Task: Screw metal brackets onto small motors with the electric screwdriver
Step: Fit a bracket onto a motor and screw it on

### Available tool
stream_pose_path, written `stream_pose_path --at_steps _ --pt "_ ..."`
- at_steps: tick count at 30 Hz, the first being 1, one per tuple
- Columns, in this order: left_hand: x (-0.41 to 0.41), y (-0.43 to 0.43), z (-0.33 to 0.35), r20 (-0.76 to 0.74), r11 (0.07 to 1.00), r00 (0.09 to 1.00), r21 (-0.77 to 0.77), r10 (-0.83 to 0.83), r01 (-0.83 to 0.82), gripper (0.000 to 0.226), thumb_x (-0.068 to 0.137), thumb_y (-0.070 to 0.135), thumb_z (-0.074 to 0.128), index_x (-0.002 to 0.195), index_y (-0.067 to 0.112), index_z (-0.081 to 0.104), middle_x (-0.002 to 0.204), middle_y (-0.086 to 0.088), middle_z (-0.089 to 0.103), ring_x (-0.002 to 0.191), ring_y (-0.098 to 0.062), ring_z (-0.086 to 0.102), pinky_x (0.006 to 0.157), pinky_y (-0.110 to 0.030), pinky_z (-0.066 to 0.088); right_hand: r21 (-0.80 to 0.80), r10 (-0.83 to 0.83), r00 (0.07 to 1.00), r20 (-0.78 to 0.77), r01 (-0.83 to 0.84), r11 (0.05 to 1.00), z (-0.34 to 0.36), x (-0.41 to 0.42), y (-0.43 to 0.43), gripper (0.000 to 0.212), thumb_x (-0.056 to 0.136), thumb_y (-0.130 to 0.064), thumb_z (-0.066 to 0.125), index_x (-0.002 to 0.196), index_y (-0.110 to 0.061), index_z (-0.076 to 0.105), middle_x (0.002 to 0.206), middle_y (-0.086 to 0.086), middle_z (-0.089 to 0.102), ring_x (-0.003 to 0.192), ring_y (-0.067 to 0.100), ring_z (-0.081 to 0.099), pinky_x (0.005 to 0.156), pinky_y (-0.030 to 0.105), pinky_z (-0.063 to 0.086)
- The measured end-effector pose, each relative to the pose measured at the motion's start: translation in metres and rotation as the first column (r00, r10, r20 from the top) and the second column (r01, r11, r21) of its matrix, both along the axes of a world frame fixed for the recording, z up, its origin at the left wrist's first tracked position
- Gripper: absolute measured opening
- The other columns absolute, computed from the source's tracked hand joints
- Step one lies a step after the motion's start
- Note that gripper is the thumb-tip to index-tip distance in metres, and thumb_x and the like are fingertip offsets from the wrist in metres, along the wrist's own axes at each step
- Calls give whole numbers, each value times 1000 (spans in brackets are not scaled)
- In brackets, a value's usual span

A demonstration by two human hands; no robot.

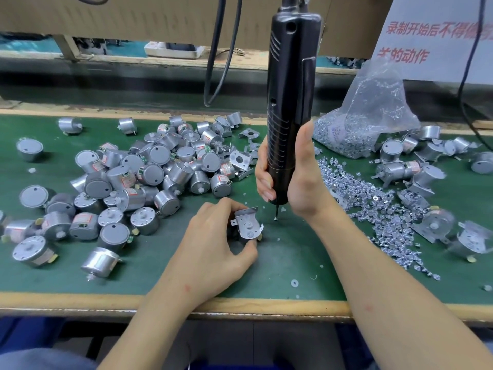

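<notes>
Motors (149, 166) heaped left, screws (373, 209) right (bag (373, 102) behind, likely screws), screwdriver (289, 102) between.

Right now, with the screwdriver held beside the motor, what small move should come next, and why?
Probably shift the electric screwdriver in the right hand a little left, onto a hole of the bracket. Its tip seems to carry a screw but stands beside the motor, which the left hand pinches steady.

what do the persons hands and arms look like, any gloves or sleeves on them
No gloves: the left hand and right hand are bare, with no ring, watch or wristband showing. The left forearm and right forearm are bare too, with no sleeve in view. The nails look short.
</notes>
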State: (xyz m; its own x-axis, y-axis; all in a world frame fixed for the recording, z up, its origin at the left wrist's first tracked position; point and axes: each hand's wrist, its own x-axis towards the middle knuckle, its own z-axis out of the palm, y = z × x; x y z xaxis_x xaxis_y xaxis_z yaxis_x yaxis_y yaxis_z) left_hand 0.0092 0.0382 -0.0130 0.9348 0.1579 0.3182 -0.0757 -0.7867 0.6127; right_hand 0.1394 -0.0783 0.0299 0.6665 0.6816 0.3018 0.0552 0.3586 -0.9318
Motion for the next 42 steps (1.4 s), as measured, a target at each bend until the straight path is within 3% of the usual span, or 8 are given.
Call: stream_pose_path --at_steps 3,7,17,21,25,31,39,42 --pt "0 0 0 2 1000 1000 -1 -3 3 32 75 29 72 101 32 55 108 31 49 87 -4 51 75 -11 38 -2 8 1000 -5 -8 1000 -1 0 0 79 68 -94 50 69 -15 55 51 3 46 36 19 39 44 26 37" --pt "0 1 -1 -1 1000 1000 -5 -6 6 31 74 29 71 101 32 55 90 29 54 87 -5 52 73 -12 38 3 23 1000 -13 -23 1000 -2 -1 1 79 69 -94 50 68 -15 55 51 3 45 36 19 39 44 26 38" --pt "0 1 -1 6 1000 1000 -1 -12 12 33 74 28 73 101 31 56 88 29 53 86 -5 52 73 -11 38 -20 22 999 -35 -23 1000 -1 -4 4 79 67 -95 51 68 -16 56 50 4 45 36 19 39 44 25 38" --pt "-1 1 0 12 999 999 -39 -34 35 36 76 30 75 106 34 56 102 28 56 90 -3 54 76 -9 39 -10 22 999 -47 -23 1000 2 -6 3 80 65 -95 53 68 -16 55 51 3 45 37 18 38 44 25 37" --pt "-1 1 2 -5 994 994 -23 -105 105 41 79 33 78 115 35 58 119 36 46 104 0 52 84 -6 38 78 48 998 -49 -44 996 10 -6 -2 75 68 -92 51 68 -18 56 51 -1 46 36 16 40 44 22 37" --pt "1 2 0 -31 990 990 -20 -138 137 45 80 35 79 119 38 58 113 47 44 108 -1 49 87 -6 34 153 139 990 -38 -132 979 23 -13 -5 72 62 -92 53 66 -20 58 50 -4 46 36 14 38 42 21 37" --pt "1 3 -3 -64 992 990 -37 -123 120 40 80 43 75 111 51 52 103 29 51 104 -2 50 83 -12 36 191 116 993 -36 -107 976 26 -23 3 75 65 -89 51 66 -14 53 48 -1 44 34 16 36 42 21 36" --pt "1 2 -3 -61 993 991 -20 -117 116 37 80 46 73 111 47 53 99 28 50 99 -3 50 82 -14 36 172 93 995 -37 -86 981 24 -24 5 79 65 -90 51 67 -12 51 48 0 45 34 16 38 43 22 36"
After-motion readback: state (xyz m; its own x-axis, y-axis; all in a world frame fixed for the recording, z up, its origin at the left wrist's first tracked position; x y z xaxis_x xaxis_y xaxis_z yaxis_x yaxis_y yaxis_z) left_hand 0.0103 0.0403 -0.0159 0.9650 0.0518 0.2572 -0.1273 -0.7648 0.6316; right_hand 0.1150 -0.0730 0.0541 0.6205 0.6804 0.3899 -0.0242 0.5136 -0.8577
